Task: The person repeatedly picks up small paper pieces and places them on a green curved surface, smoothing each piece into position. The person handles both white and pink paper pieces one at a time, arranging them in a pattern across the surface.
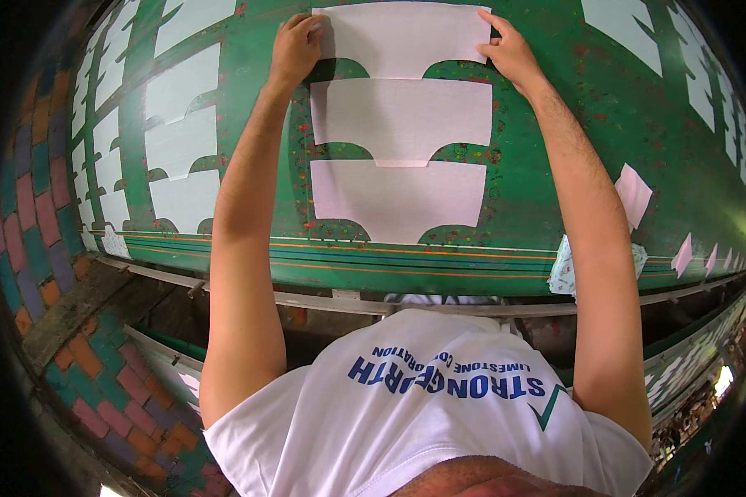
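Observation:
A pale pink cut panel (402, 37), which looks like fabric, lies at the far end of a column on the green table (439, 269). My left hand (298, 48) pinches its far left corner. At the opposite corner, my right hand (510, 54) has its index finger and thumb on the panel's edge, a little apart from each other. Two more panels of the same shape, a middle one (399, 120) and a near one (398, 197), lie flat in line toward me. Each has curved cut-outs at its near corners, and their narrow near ends meet or overlap the neighbouring panel.
Columns of similar white panels (182, 137) spread to the left, and more panels (626, 33) lie far right. Beside my right forearm are a loose pink piece (632, 195) and a patterned cloth (562, 269). Striped lines and a rail (506, 310) run along the near edge.

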Demonstrator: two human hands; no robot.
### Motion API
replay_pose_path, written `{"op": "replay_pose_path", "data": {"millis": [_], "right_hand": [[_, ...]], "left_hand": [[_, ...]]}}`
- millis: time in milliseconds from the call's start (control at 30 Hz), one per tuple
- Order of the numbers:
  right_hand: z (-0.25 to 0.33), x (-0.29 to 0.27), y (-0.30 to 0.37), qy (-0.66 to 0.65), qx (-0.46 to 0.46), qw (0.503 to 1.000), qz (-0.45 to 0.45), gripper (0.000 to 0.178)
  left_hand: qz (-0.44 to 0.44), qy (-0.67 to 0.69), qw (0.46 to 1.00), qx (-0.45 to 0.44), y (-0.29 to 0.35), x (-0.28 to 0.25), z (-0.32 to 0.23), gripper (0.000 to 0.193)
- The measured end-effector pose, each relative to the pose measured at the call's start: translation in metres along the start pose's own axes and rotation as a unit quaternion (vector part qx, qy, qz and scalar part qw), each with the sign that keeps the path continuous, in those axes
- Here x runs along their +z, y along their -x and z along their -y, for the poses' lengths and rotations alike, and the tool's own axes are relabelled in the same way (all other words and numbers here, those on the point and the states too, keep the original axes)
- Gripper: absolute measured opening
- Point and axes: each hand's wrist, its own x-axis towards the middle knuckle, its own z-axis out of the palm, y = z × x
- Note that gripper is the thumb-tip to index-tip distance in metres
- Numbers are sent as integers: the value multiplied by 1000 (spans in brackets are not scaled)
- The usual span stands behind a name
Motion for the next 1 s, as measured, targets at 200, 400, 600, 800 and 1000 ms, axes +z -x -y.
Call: {"op": "replay_pose_path", "data": {"millis": [200, 400, 600, 800, 1000], "right_hand": [[-7, 6, -7, 11, -63, 998, -26, 72], [-1, 11, 11, 4, -55, 997, -59, 64], [-3, 15, 80, 21, -85, 989, -122, 51], [-22, -23, 223, -1, -42, 989, -141, 44], [-57, -89, 358, 16, 31, 969, -245, 30]], "left_hand": [[-48, -198, 978, -35, -7, 45, -21, 72], [-17, -129, 991, 22, -15, 114, -138, 84], [26, -126, 985, 119, -6, 148, -233, 88], [94, -16, 991, 96, 3, 146, -245, 99], [141, -58, 983, 101, 12, 131, -251, 102]]}}
